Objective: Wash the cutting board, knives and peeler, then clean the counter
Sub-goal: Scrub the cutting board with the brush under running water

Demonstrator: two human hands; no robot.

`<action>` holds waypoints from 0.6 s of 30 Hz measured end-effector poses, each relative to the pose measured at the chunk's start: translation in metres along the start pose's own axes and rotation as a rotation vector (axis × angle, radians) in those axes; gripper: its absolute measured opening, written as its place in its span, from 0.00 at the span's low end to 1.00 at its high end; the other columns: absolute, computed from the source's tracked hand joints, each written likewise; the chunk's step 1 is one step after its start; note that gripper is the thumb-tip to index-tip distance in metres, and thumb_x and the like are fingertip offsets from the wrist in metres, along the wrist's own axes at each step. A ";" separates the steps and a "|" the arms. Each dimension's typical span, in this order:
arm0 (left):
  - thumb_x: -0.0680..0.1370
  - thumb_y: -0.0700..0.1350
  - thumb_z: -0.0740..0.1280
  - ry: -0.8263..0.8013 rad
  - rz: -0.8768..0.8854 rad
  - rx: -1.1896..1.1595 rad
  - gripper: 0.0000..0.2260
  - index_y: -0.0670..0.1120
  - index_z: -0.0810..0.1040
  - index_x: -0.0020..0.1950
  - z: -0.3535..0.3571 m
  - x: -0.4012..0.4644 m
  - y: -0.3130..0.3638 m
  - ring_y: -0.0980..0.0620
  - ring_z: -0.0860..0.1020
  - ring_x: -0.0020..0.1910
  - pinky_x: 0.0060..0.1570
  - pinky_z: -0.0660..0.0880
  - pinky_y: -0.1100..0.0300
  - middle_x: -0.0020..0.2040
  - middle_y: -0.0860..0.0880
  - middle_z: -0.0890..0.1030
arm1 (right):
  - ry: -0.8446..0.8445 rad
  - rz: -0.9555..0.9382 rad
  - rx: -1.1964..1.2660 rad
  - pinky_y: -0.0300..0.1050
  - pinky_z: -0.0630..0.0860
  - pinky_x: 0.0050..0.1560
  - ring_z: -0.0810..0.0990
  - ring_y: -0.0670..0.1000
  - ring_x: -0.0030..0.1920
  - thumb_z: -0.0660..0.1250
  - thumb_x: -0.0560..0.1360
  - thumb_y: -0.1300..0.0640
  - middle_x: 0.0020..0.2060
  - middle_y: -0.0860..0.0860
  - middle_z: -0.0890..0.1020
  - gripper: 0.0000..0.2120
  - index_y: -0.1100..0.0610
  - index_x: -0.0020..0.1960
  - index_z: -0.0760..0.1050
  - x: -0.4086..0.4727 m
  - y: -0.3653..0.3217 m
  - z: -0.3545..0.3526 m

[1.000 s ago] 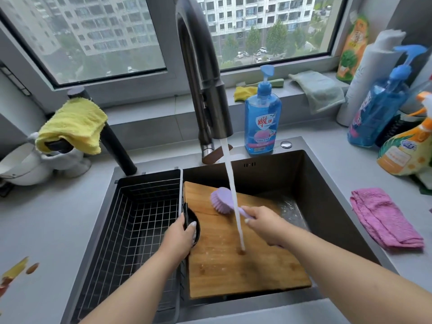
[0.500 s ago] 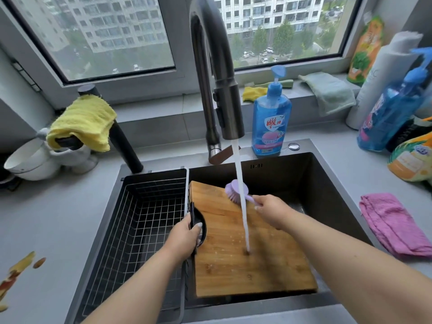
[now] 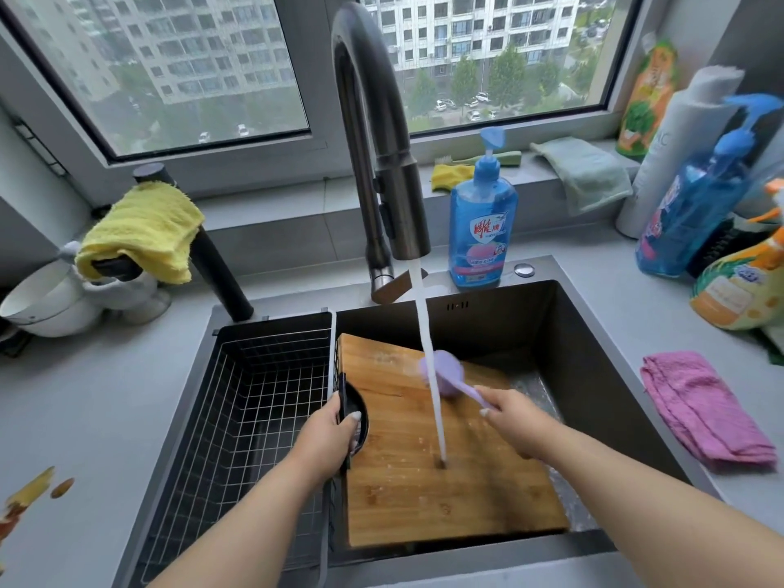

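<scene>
Step in hand: scrubbing the wooden cutting board (image 3: pixel 449 473) under running water; by my reading this is the first part of the task, with knives, peeler and counter not yet done.
Cutting board: lies tilted in the right basin of the dark sink (image 3: pixel 594 354), its left edge against the divider beside the wire drain basket (image 3: pixel 254 401).
Left hand (image 3: pixel 329 437): grips the board's left edge at its black round handle, steadying it.
Right hand (image 3: pixel 515 415): fingers curled round the handle of a lilac dish brush (image 3: pixel 443 371), whose head sits on the board's upper part.
Water: one stream from the tall faucet (image 3: pixel 373 154) passes just in front of the brush head and strikes the board's middle.
Next move, as I judge it: work the brush down over the lower half, then turn the board to rinse the back.
Knives, peeler: none visible.
Counts: one board, one brush, one faucet; two blue pump bottles (image 3: pixel 481 222), one behind the sink and one at the right; one pink cloth (image 3: pixel 704 409) on the counter (image 3: pixel 85 418); one yellow cloth (image 3: pixel 142 229) draped at the left; food scraps (image 3: pixel 38 494) at the counter's left edge.
</scene>
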State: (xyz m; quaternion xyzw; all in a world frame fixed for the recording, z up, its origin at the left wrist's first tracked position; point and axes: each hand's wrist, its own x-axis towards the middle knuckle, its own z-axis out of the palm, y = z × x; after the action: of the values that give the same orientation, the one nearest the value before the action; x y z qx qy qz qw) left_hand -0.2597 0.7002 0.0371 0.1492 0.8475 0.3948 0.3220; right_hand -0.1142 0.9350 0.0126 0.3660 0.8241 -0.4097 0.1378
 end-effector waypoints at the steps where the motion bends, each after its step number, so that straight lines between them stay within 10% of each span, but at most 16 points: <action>1: 0.83 0.46 0.59 -0.002 0.002 -0.001 0.18 0.52 0.67 0.73 0.000 0.000 0.000 0.57 0.74 0.33 0.30 0.72 0.67 0.35 0.51 0.76 | 0.020 0.074 -0.049 0.42 0.68 0.27 0.73 0.51 0.35 0.56 0.79 0.60 0.42 0.51 0.76 0.19 0.48 0.69 0.70 0.005 0.009 -0.002; 4: 0.82 0.46 0.59 0.000 -0.017 0.003 0.20 0.49 0.65 0.75 0.000 0.000 0.000 0.58 0.73 0.31 0.27 0.70 0.70 0.34 0.51 0.75 | 0.014 0.158 -0.089 0.41 0.66 0.26 0.73 0.52 0.36 0.56 0.79 0.61 0.38 0.51 0.73 0.17 0.53 0.66 0.72 0.005 0.017 -0.002; 8: 0.82 0.46 0.60 0.008 -0.030 0.011 0.21 0.48 0.64 0.75 -0.001 0.003 -0.002 0.57 0.75 0.32 0.29 0.72 0.69 0.36 0.51 0.78 | -0.005 0.034 0.122 0.39 0.65 0.23 0.71 0.49 0.30 0.57 0.80 0.57 0.38 0.49 0.75 0.18 0.35 0.61 0.65 -0.006 0.004 0.005; 12: 0.82 0.45 0.60 0.007 -0.027 -0.017 0.20 0.49 0.65 0.75 0.000 0.003 -0.003 0.55 0.76 0.36 0.34 0.75 0.66 0.42 0.47 0.81 | 0.054 0.197 0.023 0.45 0.73 0.36 0.72 0.53 0.37 0.55 0.80 0.61 0.42 0.53 0.74 0.16 0.58 0.65 0.72 0.015 0.014 0.003; 16: 0.82 0.44 0.60 0.010 -0.004 -0.013 0.14 0.49 0.72 0.68 0.001 0.002 0.000 0.56 0.75 0.34 0.28 0.71 0.71 0.38 0.49 0.78 | -0.022 0.022 0.153 0.41 0.69 0.25 0.74 0.51 0.32 0.57 0.80 0.56 0.41 0.51 0.78 0.19 0.34 0.64 0.65 -0.007 -0.006 0.010; 18: 0.82 0.44 0.60 0.011 -0.006 -0.012 0.14 0.49 0.71 0.68 0.001 0.002 0.000 0.56 0.75 0.34 0.29 0.72 0.71 0.39 0.49 0.79 | 0.012 0.051 0.101 0.42 0.70 0.28 0.77 0.53 0.35 0.56 0.79 0.59 0.43 0.52 0.79 0.20 0.40 0.65 0.70 0.001 0.011 0.007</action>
State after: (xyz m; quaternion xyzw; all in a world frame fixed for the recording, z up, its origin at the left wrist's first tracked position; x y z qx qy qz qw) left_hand -0.2603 0.7014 0.0360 0.1425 0.8474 0.3998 0.3191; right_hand -0.1073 0.9340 0.0014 0.3957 0.7937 -0.4448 0.1245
